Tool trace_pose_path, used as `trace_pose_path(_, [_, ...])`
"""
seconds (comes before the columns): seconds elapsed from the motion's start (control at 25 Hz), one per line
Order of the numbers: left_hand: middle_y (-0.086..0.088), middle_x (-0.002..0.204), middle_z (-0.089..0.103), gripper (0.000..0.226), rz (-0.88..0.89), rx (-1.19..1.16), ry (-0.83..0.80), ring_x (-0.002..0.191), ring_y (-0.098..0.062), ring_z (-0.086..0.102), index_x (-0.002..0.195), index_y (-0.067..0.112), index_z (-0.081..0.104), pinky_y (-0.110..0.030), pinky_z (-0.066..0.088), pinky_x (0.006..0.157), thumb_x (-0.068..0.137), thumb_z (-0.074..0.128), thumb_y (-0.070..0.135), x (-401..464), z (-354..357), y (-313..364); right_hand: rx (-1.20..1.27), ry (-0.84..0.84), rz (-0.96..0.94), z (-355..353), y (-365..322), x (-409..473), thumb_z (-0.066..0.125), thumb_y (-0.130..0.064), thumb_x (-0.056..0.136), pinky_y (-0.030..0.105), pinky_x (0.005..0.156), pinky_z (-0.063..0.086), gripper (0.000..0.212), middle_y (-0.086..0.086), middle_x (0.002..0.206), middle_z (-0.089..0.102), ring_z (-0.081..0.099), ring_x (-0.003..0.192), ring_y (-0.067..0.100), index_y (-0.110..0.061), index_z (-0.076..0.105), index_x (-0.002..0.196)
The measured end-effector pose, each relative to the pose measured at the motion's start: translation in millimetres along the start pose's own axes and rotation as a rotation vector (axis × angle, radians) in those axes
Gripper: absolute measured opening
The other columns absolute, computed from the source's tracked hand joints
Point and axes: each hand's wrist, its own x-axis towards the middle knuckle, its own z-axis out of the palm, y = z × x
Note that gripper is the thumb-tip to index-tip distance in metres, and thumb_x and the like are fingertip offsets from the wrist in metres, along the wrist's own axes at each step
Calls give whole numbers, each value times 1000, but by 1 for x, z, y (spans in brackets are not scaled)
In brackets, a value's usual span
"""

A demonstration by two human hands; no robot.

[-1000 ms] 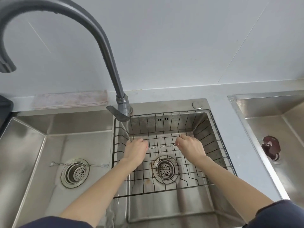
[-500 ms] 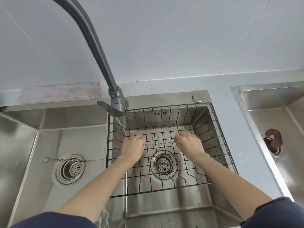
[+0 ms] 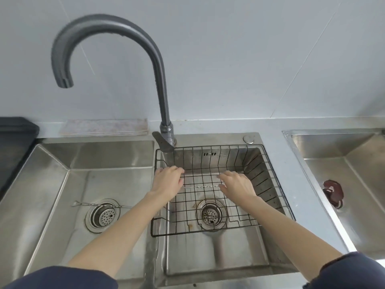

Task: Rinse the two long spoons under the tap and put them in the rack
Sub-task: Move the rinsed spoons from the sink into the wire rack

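Left hand (image 3: 167, 182) and right hand (image 3: 237, 184), fingers loose, flank one long spoon (image 3: 201, 186) so it lies level on the rack (image 3: 229, 145).

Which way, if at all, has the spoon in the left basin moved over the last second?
No. The spoon lies across the far rim of the left drain strainer, same as before.

Spoon (image 3: 201, 186) in rack (image 3: 268, 180), right basin (image 3: 208, 257)
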Motion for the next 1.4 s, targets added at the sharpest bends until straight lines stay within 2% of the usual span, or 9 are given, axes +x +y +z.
trace_pose_path(0.2, [0,141,48,41,-16,-3,97,132,-17,41,134,20,44,-40,26,112,93,43,26,-37,-21,-37,13,65,-93,-10,-54,-10,46,-29,95,37,112,28,43,1,147,42,39,134,19,-21,40,137])
trace_pose_path(0.36, [-5,154,27,50,-83,37,66,144,-21,18,142,20,28,-45,12,117,94,39,29,-70,-33,-78,32,110,-150,-7,-108,-10,46,-33,94,37,117,17,50,1,153,32,26,142,16,-22,32,141])
trace_pose_path(0.48, [-6,157,17,56,-139,55,34,146,-24,10,146,20,18,-46,10,118,95,38,31,-92,-41,-115,52,124,-183,-2,-153,-6,48,-29,93,38,118,16,55,2,155,25,20,144,18,-21,27,143])
trace_pose_path(0.88, [-5,158,14,61,-196,90,-91,146,-22,10,147,18,11,-45,9,118,94,38,34,-123,-40,-228,33,30,-182,31,-258,26,50,-33,92,40,119,13,60,6,155,24,20,144,20,-18,25,143])
trace_pose_path(1.4, [-6,157,16,58,-157,32,-304,145,-24,13,146,17,14,-45,13,118,95,36,34,-94,10,-297,52,-207,-71,94,-293,66,45,-25,94,41,119,11,52,7,156,21,17,145,20,-16,27,142])
